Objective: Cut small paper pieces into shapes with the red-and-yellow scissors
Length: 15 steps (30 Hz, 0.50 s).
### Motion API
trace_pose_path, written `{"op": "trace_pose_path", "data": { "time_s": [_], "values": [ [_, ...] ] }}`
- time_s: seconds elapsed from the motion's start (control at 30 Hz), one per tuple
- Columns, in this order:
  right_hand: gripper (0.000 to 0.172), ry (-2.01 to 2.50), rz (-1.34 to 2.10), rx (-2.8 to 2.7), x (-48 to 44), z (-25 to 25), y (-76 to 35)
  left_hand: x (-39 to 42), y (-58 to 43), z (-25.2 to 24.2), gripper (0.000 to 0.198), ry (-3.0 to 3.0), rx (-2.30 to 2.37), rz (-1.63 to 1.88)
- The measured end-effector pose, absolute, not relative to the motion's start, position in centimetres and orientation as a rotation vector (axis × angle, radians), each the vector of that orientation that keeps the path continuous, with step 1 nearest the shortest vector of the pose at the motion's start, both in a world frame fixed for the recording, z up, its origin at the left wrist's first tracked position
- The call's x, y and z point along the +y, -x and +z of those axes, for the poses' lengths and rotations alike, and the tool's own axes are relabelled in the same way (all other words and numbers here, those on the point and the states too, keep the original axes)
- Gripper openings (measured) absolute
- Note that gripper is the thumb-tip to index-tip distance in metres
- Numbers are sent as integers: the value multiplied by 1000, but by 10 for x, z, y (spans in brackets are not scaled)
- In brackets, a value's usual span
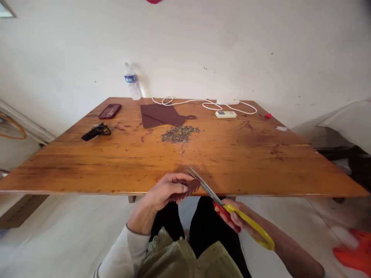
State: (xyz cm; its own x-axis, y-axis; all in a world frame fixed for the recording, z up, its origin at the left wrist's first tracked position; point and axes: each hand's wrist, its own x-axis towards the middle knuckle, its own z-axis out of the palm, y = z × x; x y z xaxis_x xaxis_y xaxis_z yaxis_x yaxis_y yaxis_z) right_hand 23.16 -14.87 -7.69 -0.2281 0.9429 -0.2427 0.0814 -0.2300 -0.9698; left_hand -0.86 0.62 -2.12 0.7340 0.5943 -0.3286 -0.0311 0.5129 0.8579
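Observation:
My left hand (171, 188) pinches a small dark brown sheet piece (193, 187) at the table's near edge; its lower edge is cut into a row of pointed teeth. My right hand (232, 216) grips scissors (210, 190) with one yellow and one red handle. The slightly parted blades point up and left, right beside the toothed piece; whether they touch it I cannot tell. Beyond the hands lies a loose heap of dry greenish-brown bits (180, 134). Behind the heap are flat dark brown sheets (159, 115), overlapping, with a small brown ring (191, 117) at their right.
On the wooden table (116, 166) stand a water bottle (131, 83), a dark red phone case (110, 111) and a black bunched item (96, 131) at left. A white cable (185, 101), power strip (228, 102) and remote control (226, 114) lie along the back.

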Motion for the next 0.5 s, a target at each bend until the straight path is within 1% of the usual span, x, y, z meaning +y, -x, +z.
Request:
{"op": "trace_pose_path", "data": {
  "time_s": [0.13, 0.3, 0.37, 0.5],
  "values": [
    [82, 1353, 1567, -1234, -145, -84, -233, 6, 8, -19, 36, -976, 673, 409],
    [76, 1385, 1760, -1030, -145, -87, -233, 5, 6, -15, 36, -966, 720, 416],
    [67, 1406, 1825, -908, -143, -86, -233, 5, 6, -15, 36, -963, 729, 415],
    [33, 1554, 1943, -601, -137, -82, -230, 5, 8, -15, 36, -964, 727, 410]
  ]
}}
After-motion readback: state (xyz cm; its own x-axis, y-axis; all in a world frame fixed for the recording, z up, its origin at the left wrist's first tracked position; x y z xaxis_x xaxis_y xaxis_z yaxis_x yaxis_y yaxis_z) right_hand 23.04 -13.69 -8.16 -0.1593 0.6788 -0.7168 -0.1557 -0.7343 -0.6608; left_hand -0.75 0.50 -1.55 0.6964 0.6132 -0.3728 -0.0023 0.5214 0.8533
